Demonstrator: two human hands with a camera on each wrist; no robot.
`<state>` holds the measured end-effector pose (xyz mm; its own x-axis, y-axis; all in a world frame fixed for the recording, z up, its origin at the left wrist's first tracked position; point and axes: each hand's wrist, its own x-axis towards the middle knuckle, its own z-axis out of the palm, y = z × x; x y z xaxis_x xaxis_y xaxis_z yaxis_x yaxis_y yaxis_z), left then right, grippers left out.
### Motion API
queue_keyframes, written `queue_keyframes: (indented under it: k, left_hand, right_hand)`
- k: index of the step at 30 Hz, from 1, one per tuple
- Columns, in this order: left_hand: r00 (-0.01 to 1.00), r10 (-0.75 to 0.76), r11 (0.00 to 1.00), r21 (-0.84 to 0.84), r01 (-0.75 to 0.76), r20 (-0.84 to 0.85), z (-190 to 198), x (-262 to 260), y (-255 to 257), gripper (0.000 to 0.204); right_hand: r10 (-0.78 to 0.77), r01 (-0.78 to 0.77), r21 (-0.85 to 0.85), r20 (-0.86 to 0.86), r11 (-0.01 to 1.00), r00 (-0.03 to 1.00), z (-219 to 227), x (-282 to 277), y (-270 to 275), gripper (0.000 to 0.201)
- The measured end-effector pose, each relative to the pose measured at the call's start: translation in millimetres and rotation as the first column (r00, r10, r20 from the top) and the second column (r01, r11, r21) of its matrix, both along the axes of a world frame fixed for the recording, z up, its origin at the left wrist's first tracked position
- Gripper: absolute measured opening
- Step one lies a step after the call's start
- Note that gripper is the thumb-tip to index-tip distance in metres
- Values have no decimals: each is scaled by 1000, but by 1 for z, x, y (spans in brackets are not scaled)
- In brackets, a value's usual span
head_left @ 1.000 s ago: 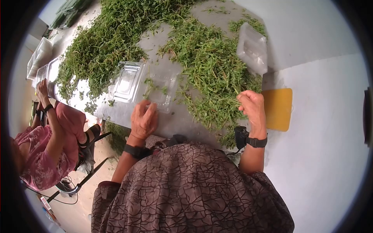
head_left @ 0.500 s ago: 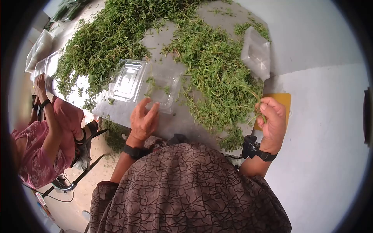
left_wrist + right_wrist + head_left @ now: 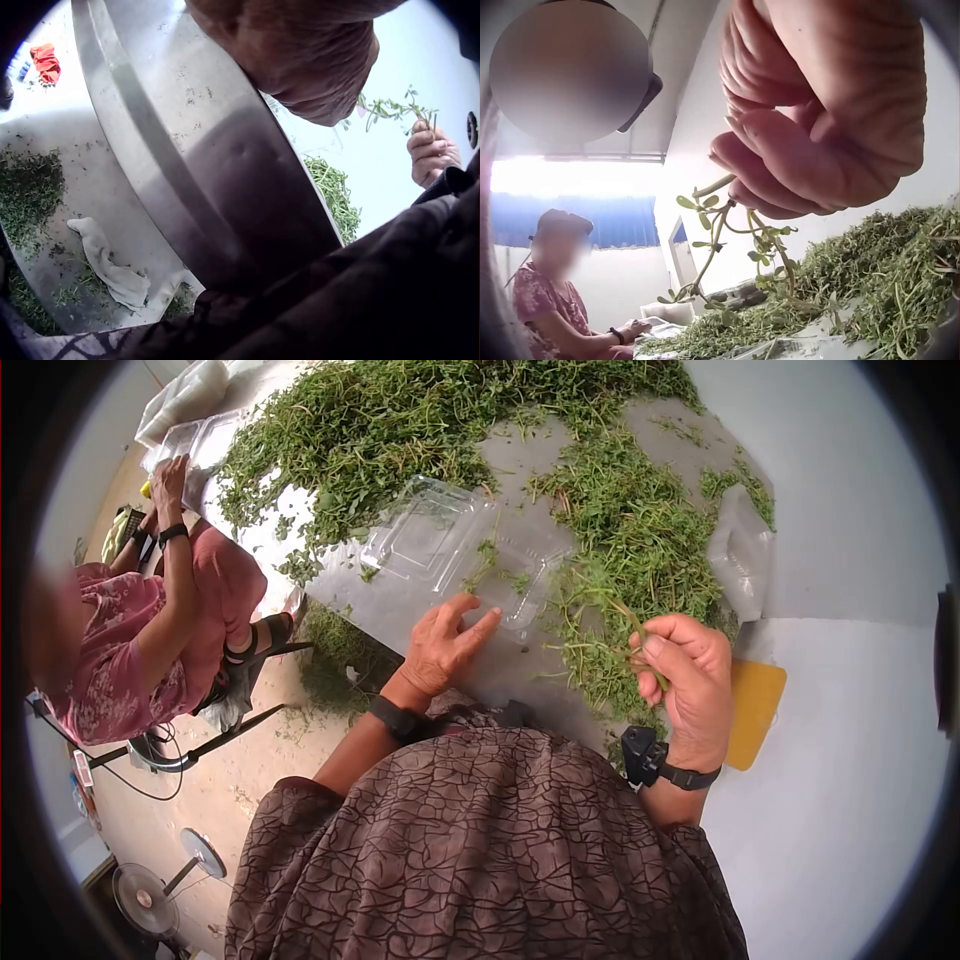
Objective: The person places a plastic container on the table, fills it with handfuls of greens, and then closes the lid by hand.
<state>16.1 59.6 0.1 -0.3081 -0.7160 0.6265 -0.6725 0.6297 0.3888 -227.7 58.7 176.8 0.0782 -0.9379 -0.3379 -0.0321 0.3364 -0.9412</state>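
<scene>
My right hand [image 3: 690,670] pinches a purslane sprig [image 3: 625,610] between thumb and fingers, above the near edge of a loose pile of purslane [image 3: 640,530]. In the right wrist view its stems and small paddle-shaped leaves [image 3: 705,221] hang below the fingertips. My left hand [image 3: 445,648] has loosely bent, parted fingers and nothing in its grasp. Its fingertips are right at the front edge of a clear plastic clamshell box [image 3: 535,615], which lies with its lid [image 3: 425,540] laid back to the left. A few sprigs [image 3: 485,565] lie in the box.
A larger heap of greens [image 3: 370,440] covers the back of the metal table [image 3: 370,595]. Another clear box [image 3: 740,555] stands at the right by the wall, above a yellow board [image 3: 755,710]. At the left, a seated person [image 3: 150,620] works near stacked clear boxes [image 3: 180,400].
My right hand has drawn a sprig up off the pile, first rightward, then back left toward the box. The head view has turned left. My left hand stays by the box.
</scene>
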Motion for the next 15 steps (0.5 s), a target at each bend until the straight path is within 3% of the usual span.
queue_keyframes:
  k: [3, 6, 7, 9, 13, 15]
  left_hand:
    - [1000, -2, 1000, -25, 2, -5, -2, 0, -1, 53]
    - [1000, -5, 1000, -11, 5, -3, -1, 0, 0, 52]
    - [1000, -3, 1000, -11, 3, -3, 0, 0, 1, 52]
    - [1000, 20, 999, 45, -19, -2, 2, 0, 3, 48]
    - [1000, 11, 999, 44, -11, 4, 2, -1, 4, 44]
    - [996, 17, 999, -32, -20, -89, -1, -3, 1, 46]
  right_hand:
    - [39, -39, -49, -7, 998, 999, -3, 15, -8, 15]
    - [-24, 21, -116, -26, 993, 999, -22, 47, -13, 18]
    - [42, -52, -135, -75, 989, 996, -36, 52, -14, 24]
    - [92, -203, -346, -314, 916, 945, -56, 62, -8, 29]
    - [159, -267, -313, -332, 911, 930, -57, 53, -6, 29]
    - [132, -244, -310, -342, 919, 931, -58, 48, -7, 26]
